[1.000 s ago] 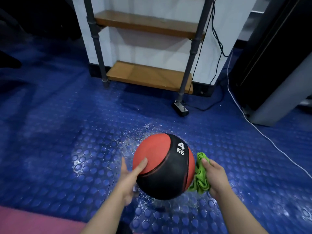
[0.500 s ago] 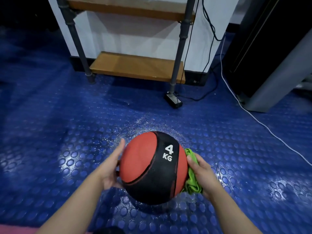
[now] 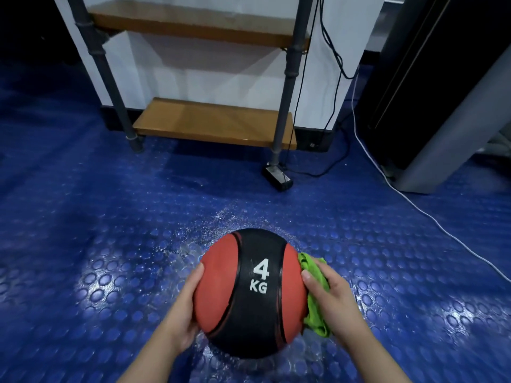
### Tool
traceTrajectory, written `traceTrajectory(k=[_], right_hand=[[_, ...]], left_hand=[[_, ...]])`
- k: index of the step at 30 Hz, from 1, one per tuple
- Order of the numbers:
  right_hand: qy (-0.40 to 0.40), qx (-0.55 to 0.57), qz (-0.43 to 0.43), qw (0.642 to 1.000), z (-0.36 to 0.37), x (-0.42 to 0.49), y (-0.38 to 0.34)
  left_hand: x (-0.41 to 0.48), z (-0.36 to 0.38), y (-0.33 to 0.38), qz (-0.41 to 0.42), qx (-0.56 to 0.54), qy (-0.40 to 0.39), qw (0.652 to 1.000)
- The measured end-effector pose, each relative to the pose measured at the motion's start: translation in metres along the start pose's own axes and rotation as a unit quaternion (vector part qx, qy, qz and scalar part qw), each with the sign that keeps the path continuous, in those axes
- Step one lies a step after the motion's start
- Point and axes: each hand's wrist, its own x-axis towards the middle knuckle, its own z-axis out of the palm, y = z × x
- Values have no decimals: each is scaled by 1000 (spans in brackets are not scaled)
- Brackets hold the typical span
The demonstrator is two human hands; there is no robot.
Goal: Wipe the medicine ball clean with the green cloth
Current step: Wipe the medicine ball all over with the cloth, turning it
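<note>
1. Found the medicine ball point(image 3: 250, 294) sitting on the wet blue floor point(image 3: 110, 244), "4 KG" mark facing up, held between both hands.
2. Saw the left hand point(image 3: 182, 308) spread flat against the ball's left side with fingers fairly straight, steadying it and gripping nothing.
3. Saw the right hand point(image 3: 331, 305) closed round the bunched green cloth point(image 3: 315, 313), pressing it onto the ball's right side with the thumb lying on the rubber. Could not see the fingers behind the cloth.
4. Judged the wiping under way, with only the right flank covered by the cloth. Could not tell clean parts from dirty ones by looking. Reckoned the top, left, back and underside probably still to do, the underside only after a turn of the ball.
5. Noted a wooden shelf rack point(image 3: 213, 125), a small black box point(image 3: 278, 179), a white cord point(image 3: 414, 211) and a grey panel point(image 3: 442, 134), all well apart from the ball.
6. Found nothing blocking either hand. Judged the wet floor the main nuisance, likely to dampen the underside again.
</note>
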Motion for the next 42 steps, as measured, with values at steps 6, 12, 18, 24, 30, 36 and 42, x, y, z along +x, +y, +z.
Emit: traceTrajectory(k=[6, 12, 18, 24, 30, 36, 42], right_hand=[[-25, -88, 11, 996, 13, 27, -20], [-20, -140, 18, 990, 10, 29, -27], [164, -192, 4, 968, -7, 13, -23], [152, -339, -237, 898, 33, -34, -26], [105, -428, -279, 854, 27, -85, 32], [152, -385, -219, 883, 32, -82, 1], [165, -306, -163, 923, 49, -55, -52]], left_hand=[[2, -8, 16, -29, 72, -14, 997], [-20, 17, 25, 206, 228, 100, 946], [-33, 40, 14, 274, 393, 79, 874], [-39, 43, 16, 259, 417, 82, 867], [-40, 39, 29, 223, 413, 68, 880], [-39, 29, 69, 152, 403, 28, 902], [-52, 37, 78, 161, 493, 40, 854]])
